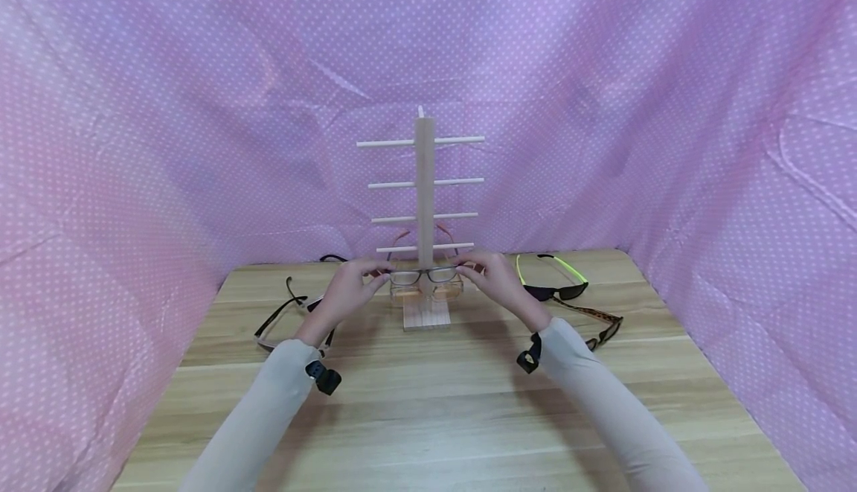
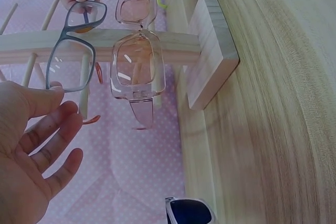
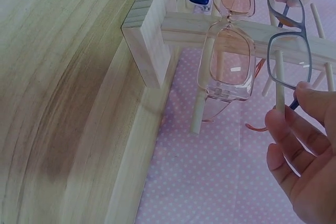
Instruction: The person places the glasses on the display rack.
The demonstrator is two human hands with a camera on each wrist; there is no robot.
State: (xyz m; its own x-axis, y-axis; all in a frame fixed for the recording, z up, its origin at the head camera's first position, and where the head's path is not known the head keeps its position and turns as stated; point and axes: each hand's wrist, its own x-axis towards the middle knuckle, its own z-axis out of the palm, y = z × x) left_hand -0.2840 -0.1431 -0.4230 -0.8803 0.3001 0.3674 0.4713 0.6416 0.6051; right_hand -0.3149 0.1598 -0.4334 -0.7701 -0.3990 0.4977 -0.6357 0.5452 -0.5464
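A pair of eyeglasses (image 2: 64, 34) with a grey-blue frame and clear lenses spans both hands in front of a wooden display stand (image 1: 425, 179). My left hand (image 1: 351, 283) pinches one end of the frame between thumb and fingers, the other fingers spread apart. At the opposite end, my right hand (image 1: 492, 276) pinches the frame near the hinge, its fingertips close to a peg (image 3: 280, 77). Just below hang clear pinkish glasses (image 3: 228, 19) on the lowest pegs. Whether the held eyeglasses rest on the pegs, I cannot tell.
Several pairs lie on the wooden table (image 1: 428, 403). Left are glasses with black temples (image 1: 273, 318); right, sunglasses with yellow-green temples (image 1: 572, 292) and a tortoiseshell-patterned pair (image 1: 596, 313). Higher pegs (image 1: 458, 181) stick out sideways. A pink dotted cloth (image 1: 268, 105) surrounds the table.
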